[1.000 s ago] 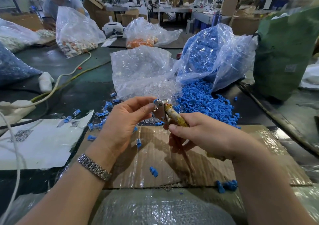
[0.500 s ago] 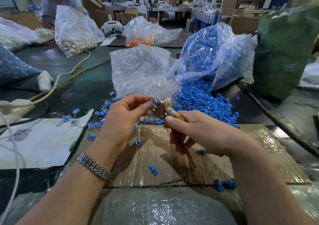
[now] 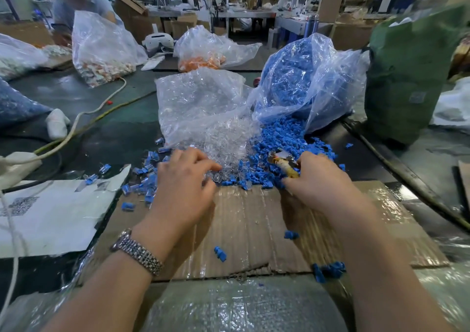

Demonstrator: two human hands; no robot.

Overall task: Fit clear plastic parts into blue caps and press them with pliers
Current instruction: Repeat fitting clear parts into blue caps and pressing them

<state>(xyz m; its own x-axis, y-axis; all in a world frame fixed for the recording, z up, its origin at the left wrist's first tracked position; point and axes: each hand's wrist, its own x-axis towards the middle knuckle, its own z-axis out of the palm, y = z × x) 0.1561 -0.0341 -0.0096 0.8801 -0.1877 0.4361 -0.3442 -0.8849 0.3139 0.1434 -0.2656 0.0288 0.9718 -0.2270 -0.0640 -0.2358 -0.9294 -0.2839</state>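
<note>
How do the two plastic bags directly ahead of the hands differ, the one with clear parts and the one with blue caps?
The clear-parts bag sits left and looks see-through all over; the blue-caps bag sits right and shows solid blue inside. The clear-parts bag slumps lower, while the blue-caps bag stands taller and fuller. Clear parts spill toward the left hand; blue caps spill toward the right hand. Both bags are transparent, open and spilling onto the table.

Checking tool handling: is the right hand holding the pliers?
Yes, the right hand grips the pliers by their yellowish handle, their head over the spilled blue caps.
</note>
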